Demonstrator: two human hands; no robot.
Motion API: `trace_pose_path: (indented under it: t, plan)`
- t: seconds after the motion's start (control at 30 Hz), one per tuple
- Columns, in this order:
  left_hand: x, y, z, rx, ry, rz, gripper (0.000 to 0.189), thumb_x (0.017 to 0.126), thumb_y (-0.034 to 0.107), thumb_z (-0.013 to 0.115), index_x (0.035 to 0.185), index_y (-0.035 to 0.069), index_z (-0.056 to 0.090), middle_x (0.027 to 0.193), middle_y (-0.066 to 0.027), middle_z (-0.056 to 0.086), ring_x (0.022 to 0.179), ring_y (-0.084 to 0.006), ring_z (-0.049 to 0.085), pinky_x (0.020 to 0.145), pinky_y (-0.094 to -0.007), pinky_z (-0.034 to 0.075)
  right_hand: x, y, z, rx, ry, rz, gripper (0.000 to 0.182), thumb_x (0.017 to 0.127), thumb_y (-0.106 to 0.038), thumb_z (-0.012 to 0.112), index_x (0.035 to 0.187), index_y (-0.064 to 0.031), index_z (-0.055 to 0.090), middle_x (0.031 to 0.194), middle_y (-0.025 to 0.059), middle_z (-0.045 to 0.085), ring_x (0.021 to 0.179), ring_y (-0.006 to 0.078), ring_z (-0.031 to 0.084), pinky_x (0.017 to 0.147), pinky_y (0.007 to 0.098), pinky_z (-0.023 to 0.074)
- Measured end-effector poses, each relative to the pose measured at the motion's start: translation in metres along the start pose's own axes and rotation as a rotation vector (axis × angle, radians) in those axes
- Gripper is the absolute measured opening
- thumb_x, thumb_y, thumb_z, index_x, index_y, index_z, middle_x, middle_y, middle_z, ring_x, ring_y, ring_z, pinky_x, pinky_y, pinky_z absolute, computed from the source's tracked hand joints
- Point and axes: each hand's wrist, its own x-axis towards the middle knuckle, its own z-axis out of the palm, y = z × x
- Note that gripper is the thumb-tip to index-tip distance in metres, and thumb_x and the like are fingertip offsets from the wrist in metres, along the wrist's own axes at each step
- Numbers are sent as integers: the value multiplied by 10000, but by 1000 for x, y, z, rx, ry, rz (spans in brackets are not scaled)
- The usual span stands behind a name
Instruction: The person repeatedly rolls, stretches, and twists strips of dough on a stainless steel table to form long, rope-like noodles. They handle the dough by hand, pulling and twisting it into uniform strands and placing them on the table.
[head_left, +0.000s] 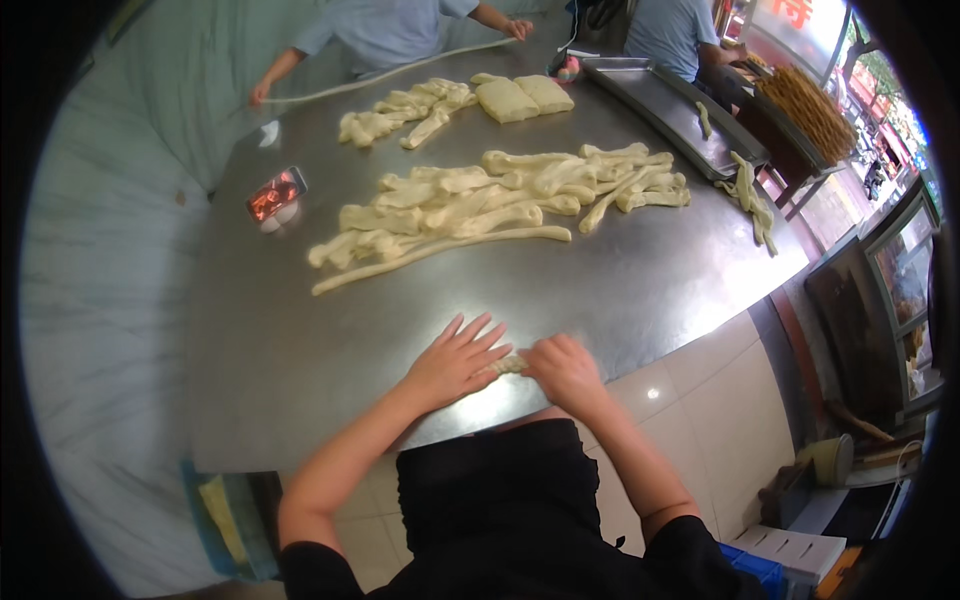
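Observation:
A short piece of twisted dough (508, 365) lies on the metal table near its front edge, between my hands. My left hand (459, 358) rests palm down with fingers spread, its fingers over the dough's left part. The fingers of my right hand (561, 367) are curled around the dough's right end. Beyond my hands, a long thin dough strand (442, 255) lies in front of a heap of dough pieces (480, 199). Further back are a smaller heap of dough pieces (412, 109) and flat dough slabs (521, 97).
A phone (276, 193) stands at the left of the metal table (315, 345). A metal tray (660, 97) is at the back right, with dough strips (750, 199) near its corner. Across the table a co-worker (382, 34) stretches a dough rope; another person (667, 37) is beside fried dough twists (806, 112).

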Motion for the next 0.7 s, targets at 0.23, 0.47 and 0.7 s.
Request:
trace_pose_path:
  t: [0.23, 0.47, 0.7]
  plan:
    - [13, 0, -2, -13, 53, 36, 613, 1003, 459, 543, 1517, 137, 459, 1623, -107, 357, 1527, -343, 242, 1245, -538, 166, -14, 22, -23, 30, -62, 112, 393, 822, -227, 745, 1190, -95, 701, 873, 41, 566, 824, 241, 580, 733, 374, 492]
    - [16, -23, -1, -145, 202, -2, 617, 980, 422, 594, 1474, 70, 482, 1563, -175, 416, 1472, -386, 328, 1217, -512, 248, 23, 18, -22, 166, -171, 137, 380, 854, -328, 747, 1180, -138, 706, 903, 64, 578, 809, 293, 633, 677, 410, 530]
    - [50, -112, -27, -105, 725, -341, 313, 912, 166, 680, 1202, 60, 626, 1231, -149, 616, 1207, -352, 543, 1072, -452, 411, 102, 104, -28, 159, 138, 314, 218, 925, -314, 680, 1031, -127, 637, 1006, 102, 663, 849, 347, 672, 688, 446, 548]
